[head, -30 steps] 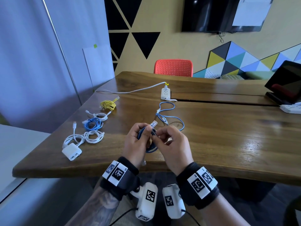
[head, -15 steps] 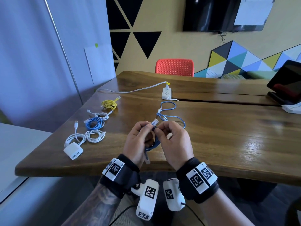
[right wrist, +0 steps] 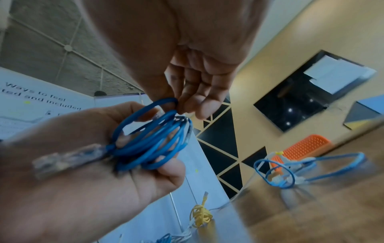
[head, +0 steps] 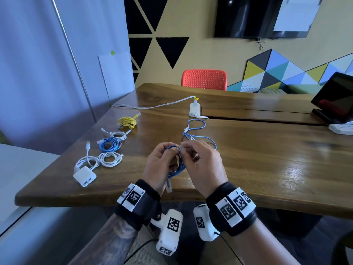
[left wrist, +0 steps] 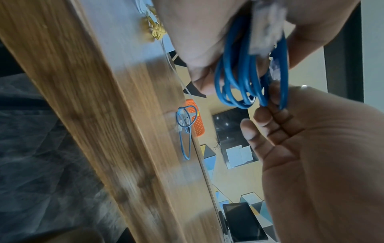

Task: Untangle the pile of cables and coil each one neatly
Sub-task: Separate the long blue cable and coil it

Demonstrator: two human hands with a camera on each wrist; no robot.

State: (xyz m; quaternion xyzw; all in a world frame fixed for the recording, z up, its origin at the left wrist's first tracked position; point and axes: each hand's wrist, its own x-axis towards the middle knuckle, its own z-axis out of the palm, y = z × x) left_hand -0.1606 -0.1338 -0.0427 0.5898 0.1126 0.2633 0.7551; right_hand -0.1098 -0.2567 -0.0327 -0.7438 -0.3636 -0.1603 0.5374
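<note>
Above the near edge of the surface (head: 248, 188), a left hand (head: 158, 169) curls round a coiled blue cable (right wrist: 149, 139) while right hand (head: 204, 167) fingers (right wrist: 187, 100) pinch its free end, apparently to tuck it; finished coils line the left edge, and a loose light-blue cable (head: 198, 134) waits mid-surface.

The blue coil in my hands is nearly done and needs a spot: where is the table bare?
Bare wood lies between the finished coils at left and the loose light-blue cable, and right of that cable toward the tablet stand. The left edge is crowded.
</note>
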